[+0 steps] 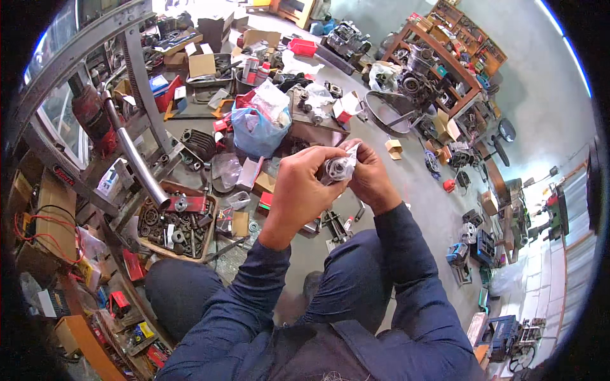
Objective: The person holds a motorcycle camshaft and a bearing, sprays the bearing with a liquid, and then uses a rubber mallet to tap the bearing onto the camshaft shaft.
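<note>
Both hands are raised together in front of my knees. My left hand (304, 184) is closed around a round, shiny metal part in clear plastic (338, 167), its ringed end facing up. From the other side my right hand (372, 181) pinches the whitish plastic wrapping at the part's upper right. The fingers cover much of the part, so its exact kind cannot be made out. Beyond the hands stands a low block-like stand (314, 124) with small metal parts on it. A blue plastic bag (257, 130) stuffed with wrappings sits to its left.
At the left, a wooden tray (206, 244) holds gears and other metal parts, beneath a press frame (141, 73) with a shiny pipe (136, 155). A round metal pan (381, 120) lies ahead right. Engine parts fill a wooden shelf (467, 79) at the far right.
</note>
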Demonstrator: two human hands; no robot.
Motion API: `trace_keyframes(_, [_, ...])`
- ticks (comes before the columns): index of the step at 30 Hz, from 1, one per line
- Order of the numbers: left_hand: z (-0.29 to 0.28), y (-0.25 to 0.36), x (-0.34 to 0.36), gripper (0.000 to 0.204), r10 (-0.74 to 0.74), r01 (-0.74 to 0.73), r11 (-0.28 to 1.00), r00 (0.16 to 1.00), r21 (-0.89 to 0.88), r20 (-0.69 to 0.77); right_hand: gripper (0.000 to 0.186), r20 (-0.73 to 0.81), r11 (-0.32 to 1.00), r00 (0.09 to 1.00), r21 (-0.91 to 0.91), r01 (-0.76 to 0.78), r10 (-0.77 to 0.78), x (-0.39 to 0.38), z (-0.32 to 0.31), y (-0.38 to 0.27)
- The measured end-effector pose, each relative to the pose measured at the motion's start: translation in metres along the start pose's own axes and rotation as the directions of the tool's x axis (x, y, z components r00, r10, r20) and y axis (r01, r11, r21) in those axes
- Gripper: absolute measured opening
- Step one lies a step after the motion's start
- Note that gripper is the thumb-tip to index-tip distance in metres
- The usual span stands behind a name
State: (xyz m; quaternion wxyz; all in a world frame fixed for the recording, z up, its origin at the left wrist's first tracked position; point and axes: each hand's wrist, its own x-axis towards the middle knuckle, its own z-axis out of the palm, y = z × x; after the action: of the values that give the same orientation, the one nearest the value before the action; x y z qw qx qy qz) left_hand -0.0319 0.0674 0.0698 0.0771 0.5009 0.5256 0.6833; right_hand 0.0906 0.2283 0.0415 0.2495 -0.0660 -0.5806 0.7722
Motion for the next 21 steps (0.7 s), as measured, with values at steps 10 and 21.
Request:
trace_keyframes(10, [-0.0038,0.0,-0.0008,0.033,0.03,-0.029,0.999,0.999,0.034,-0.013,0.018,0.011,0.999,0.999,-0.007,-0.034,0.034,0.0013,-0.0065,0.0055])
trace_keyframes(21, [-0.0053,-0.0006,-0.0003,0.034,0.071,-0.071,0.994,0.997,0.081,0.0,0.015,0.047,0.995,0.996,0.074,0.065,-0.069,0.0056,-0.0076,0.0084])
